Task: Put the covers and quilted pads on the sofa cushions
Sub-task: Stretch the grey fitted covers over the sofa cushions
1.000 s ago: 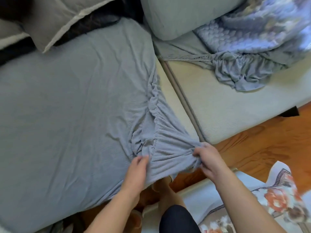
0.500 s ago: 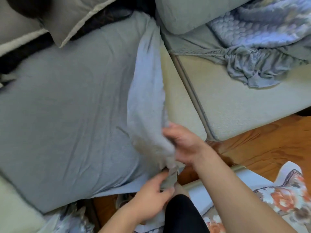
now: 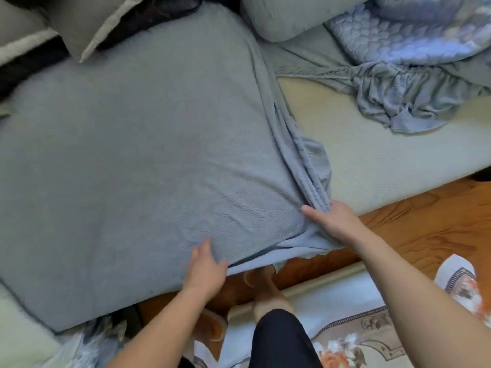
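So the grey cover [image 3: 138, 155] is stretched over most of the big sofa cushion on the left, and the near right corner is where both hands are. The left hand [image 3: 206, 266] is at the front edge, fingers [image 3: 204, 245] curled over the hem and holding it, with a bit of lighter fabric hanging out underneath. The right hand [image 3: 334, 221] is at the corner itself, thumb out flat on top while the rest of the fingers grasp a bunched rope of loose cover that runs up along the cushion's right side. Next cushion over [image 3: 385, 166] is bare cream foam, just beside the covered one, with a second grey cover [image 3: 396, 99] lying crumpled on its far end and a bluish quilted pad [image 3: 414, 30] heaped behind that. A grey back pillow [image 3: 287, 14] sits at the top between the two seats. Down below there's wooden floor [image 3: 430, 229], a flowery rug [image 3: 372, 335], and the person's bare foot [image 3: 268, 290] poking out under the cushion edge.
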